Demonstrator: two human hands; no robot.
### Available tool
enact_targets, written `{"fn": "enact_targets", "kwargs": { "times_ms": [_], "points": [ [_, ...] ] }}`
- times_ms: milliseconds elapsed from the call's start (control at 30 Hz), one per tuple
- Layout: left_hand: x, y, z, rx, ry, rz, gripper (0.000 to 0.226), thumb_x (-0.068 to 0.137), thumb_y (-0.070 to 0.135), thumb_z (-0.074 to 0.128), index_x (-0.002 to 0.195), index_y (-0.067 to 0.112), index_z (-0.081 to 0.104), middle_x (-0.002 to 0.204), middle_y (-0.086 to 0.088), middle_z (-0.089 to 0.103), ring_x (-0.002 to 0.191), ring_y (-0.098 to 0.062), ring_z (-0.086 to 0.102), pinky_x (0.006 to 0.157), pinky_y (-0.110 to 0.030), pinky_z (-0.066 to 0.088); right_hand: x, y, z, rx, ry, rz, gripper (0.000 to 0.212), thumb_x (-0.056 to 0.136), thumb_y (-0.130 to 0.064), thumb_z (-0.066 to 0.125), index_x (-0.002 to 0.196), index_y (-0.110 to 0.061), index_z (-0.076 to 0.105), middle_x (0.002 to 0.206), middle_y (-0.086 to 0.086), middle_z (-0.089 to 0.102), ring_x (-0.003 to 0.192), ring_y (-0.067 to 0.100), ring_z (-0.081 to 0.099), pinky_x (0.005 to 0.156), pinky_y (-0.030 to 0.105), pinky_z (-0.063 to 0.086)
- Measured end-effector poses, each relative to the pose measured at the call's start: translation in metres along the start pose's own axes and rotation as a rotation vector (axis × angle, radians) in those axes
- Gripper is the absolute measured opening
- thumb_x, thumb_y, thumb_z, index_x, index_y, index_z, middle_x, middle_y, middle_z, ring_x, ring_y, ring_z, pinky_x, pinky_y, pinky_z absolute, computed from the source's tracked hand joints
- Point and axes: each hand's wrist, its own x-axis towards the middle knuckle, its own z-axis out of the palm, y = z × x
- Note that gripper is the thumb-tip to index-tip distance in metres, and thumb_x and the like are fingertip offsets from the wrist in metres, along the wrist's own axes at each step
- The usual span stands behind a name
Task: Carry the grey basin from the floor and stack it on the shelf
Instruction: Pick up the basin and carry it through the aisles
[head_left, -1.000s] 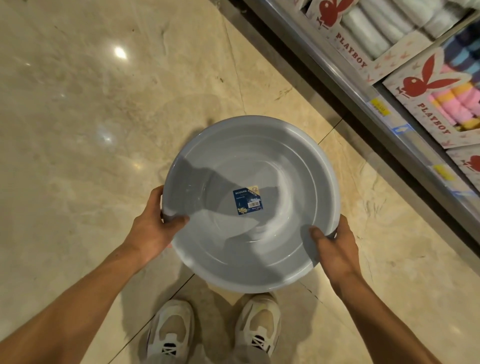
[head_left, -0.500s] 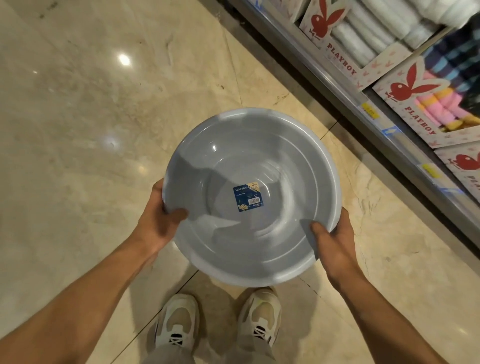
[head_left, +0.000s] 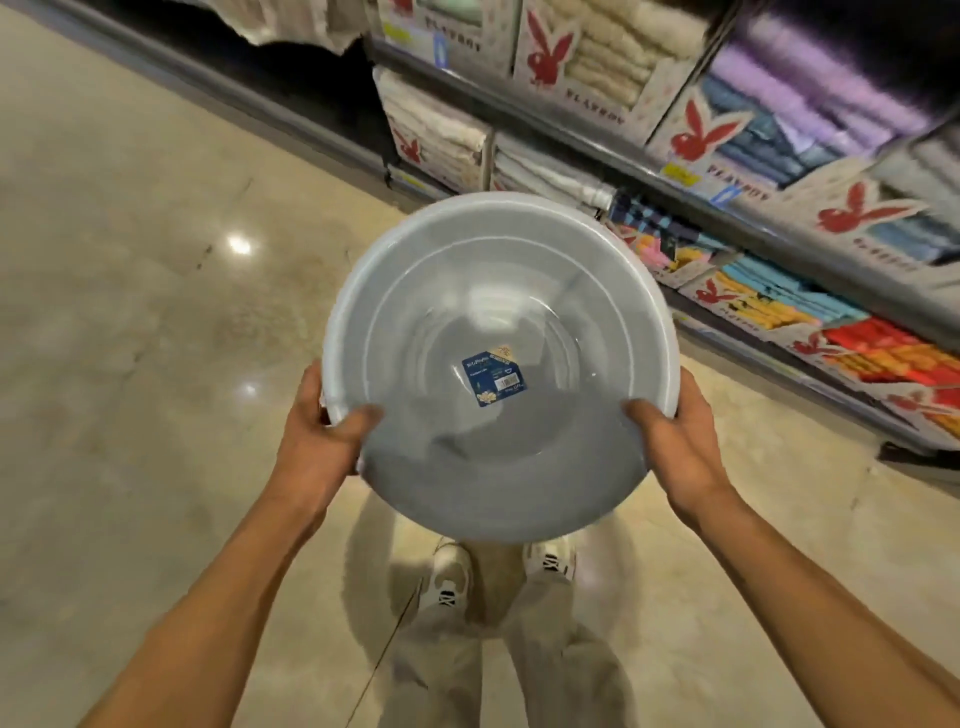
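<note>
A round grey basin (head_left: 426, 291) with a blue label on its inner bottom is held in the air above the floor, in front of me. My left hand (head_left: 317, 441) grips its near left rim, thumb inside. On the near right rim my right hand (head_left: 675, 447) holds it the same way. The shelf (head_left: 649, 171) runs along the right and far side, its metal edges carrying price tags. The basin is apart from the shelf.
Boxes of folded towels (head_left: 769, 124) in many colours fill the shelves. Below the basin are my two white shoes (head_left: 452, 577) on the glossy beige marble floor (head_left: 130, 312), which stretches to the left.
The basin has risen higher off the floor in both hands. The view has tilted up, so more of the shelves shows on the right.
</note>
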Motion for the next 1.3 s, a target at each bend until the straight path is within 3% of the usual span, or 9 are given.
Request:
{"fn": "enact_targets", "kwargs": {
  "times_ms": [100,367,500,633,767,1033,1133,1233,1300],
  "points": [
    [-0.047,0.076,-0.024,0.004,-0.016,0.066,0.059,0.083,0.011,0.076,0.133,0.031,0.053,0.085,0.023,0.075,0.067,-0.004,0.074,0.043,-0.025,0.054,-0.055,-0.062,-0.033,0.064,0.054,-0.038,0.048,0.081,-0.015,0.069,0.126,-0.029,0.058,0.112,-0.003,0.069,0.096,0.02,0.068,0.08,0.048,0.06],
    [-0.201,0.261,-0.082,-0.049,-0.121,0.258,0.043,0.079,0.03,0.068,0.115,0.051,0.059,0.095,0.016,0.076,0.077,-0.015,0.076,0.051,-0.03,0.059,-0.23,-0.221,-0.131,0.225,0.121,-0.181,0.045,0.083,-0.004,0.064,0.125,-0.021,0.062,0.109,0.002,0.071,0.095,0.023,0.069,0.078,0.042,0.059],
    [-0.264,0.312,-0.104,-0.074,-0.121,0.352,0.044,0.073,0.038,0.07,0.113,0.053,0.061,0.089,0.008,0.078,0.075,-0.021,0.076,0.049,-0.034,0.059,-0.301,-0.262,-0.174,0.297,0.13,-0.232,0.033,0.081,-0.011,0.065,0.111,-0.025,0.064,0.105,0.008,0.072,0.083,0.027,0.073,0.059,0.039,0.058],
    [-0.309,0.348,-0.112,-0.094,-0.153,0.44,0.043,0.072,0.044,0.069,0.113,0.055,0.062,0.091,0.009,0.077,0.075,-0.019,0.076,0.051,-0.036,0.06,-0.355,-0.285,-0.209,0.342,0.139,-0.295,0.048,0.075,-0.02,0.067,0.121,-0.029,0.063,0.105,0.005,0.073,0.074,0.02,0.076,0.051,0.031,0.058],
    [-0.343,0.376,-0.113,-0.105,-0.189,0.502,0.035,0.074,0.045,0.069,0.107,0.056,0.064,0.09,0.012,0.075,0.075,-0.016,0.076,0.049,-0.029,0.056,-0.395,-0.299,-0.236,0.356,0.16,-0.354,0.054,0.068,-0.024,0.066,0.122,-0.03,0.063,0.11,0.01,0.072,0.088,0.031,0.075,0.066,0.048,0.063],
    [-0.395,0.412,-0.079,-0.08,-0.357,0.605,0.021,0.08,0.04,0.07,0.1,0.046,0.069,0.093,0.004,0.075,0.076,-0.017,0.071,0.059,-0.036,0.056,-0.469,-0.279,-0.292,0.429,0.397,-0.37,0.036,0.074,-0.023,0.065,0.11,-0.022,0.069,0.101,0.011,0.076,0.086,0.033,0.074,0.067,0.045,0.06],
    [-0.417,0.411,-0.047,-0.065,-0.452,0.626,0.023,0.081,0.038,0.069,0.104,0.036,0.068,0.083,0.007,0.075,0.065,-0.013,0.071,0.046,-0.032,0.055,-0.502,-0.245,-0.32,0.468,0.503,-0.343,0.032,0.074,-0.023,0.065,0.106,-0.024,0.069,0.102,0.012,0.075,0.09,0.038,0.073,0.075,0.054,0.06],
    [-0.452,0.403,-0.008,-0.01,-0.567,0.638,0.028,0.08,0.039,0.07,0.108,0.039,0.067,0.087,0.008,0.077,0.067,-0.013,0.074,0.045,-0.029,0.056,-0.542,-0.206,-0.351,0.514,0.598,-0.298,0.036,0.073,-0.024,0.064,0.108,-0.017,0.067,0.096,0.014,0.07,0.073,0.032,0.068,0.05,0.035,0.054],
    [-0.483,0.397,0.021,0.02,-0.643,0.646,0.029,0.079,0.038,0.07,0.108,0.04,0.067,0.093,0.007,0.077,0.071,-0.014,0.074,0.046,-0.028,0.055,-0.573,-0.176,-0.374,0.572,0.675,-0.276,0.033,0.073,-0.024,0.064,0.106,-0.018,0.066,0.091,0.011,0.068,0.067,0.025,0.066,0.046,0.03,0.05]
  ]
}}
